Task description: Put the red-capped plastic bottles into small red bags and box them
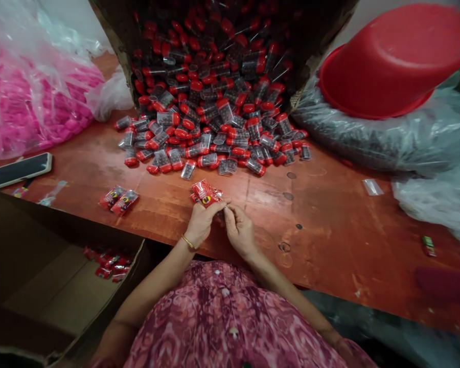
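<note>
My left hand (201, 222) and my right hand (238, 231) meet at the near edge of a red-brown table (329, 230). The left hand's fingers are closed on a stack of small red printed packets (205, 194). The right hand pinches at the same spot; what it pinches is too small to make out. Beyond the hands, a heap of small clear containers with red caps (214, 138) spills from a tipped cardboard box (111, 36). Two red packets (118, 200) lie on the table to the left.
An open cardboard box (42, 276) at lower left holds several red packets (107, 263). A phone (20, 169) lies at the left. A bag of pink pieces (26, 102) sits at far left. A red basin (394, 61) rests on plastic bags (387, 138) at right.
</note>
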### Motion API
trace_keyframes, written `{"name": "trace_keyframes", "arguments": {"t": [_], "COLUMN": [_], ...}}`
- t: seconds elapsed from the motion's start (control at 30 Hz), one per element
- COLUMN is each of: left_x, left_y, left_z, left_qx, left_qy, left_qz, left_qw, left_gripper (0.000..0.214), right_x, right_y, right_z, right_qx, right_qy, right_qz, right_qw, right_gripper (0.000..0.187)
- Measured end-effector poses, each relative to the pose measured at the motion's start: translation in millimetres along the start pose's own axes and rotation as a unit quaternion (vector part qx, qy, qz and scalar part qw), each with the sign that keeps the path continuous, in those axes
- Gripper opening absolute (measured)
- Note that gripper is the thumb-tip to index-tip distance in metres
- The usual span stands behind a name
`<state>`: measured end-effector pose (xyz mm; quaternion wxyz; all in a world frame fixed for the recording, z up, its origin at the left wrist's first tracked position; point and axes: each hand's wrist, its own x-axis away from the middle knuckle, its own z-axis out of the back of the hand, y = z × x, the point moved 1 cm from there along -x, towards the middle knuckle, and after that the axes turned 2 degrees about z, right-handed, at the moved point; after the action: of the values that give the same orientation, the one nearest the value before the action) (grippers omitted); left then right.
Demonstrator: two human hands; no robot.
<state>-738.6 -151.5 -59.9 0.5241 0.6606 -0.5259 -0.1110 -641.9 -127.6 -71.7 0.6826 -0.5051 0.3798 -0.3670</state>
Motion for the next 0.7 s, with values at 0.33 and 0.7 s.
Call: {"name": "trace_keyframes", "arguments": {"t": [0.33, 0.7], "left_x": [8, 5], "left_y": [-4, -5], "left_z": [-3.4, 0.1], "left_qx": [0.025, 0.036], "left_qy": [-0.026, 0.027], "left_qz": [-0.029, -0.049], "left_qw": [0.999, 0.998], "left_gripper": [0.045, 0.040], "right_x": [-4, -9], "right_y": [-1, 3], "right_z": [-4, -12], "right_qx": [-0.056, -0.097], "right_qy": [0.027, -0.022], "right_qz": [-0.051, -0.072], "right_qw": [0.997, 0.992], "right_gripper": [0.034, 0.038]}}
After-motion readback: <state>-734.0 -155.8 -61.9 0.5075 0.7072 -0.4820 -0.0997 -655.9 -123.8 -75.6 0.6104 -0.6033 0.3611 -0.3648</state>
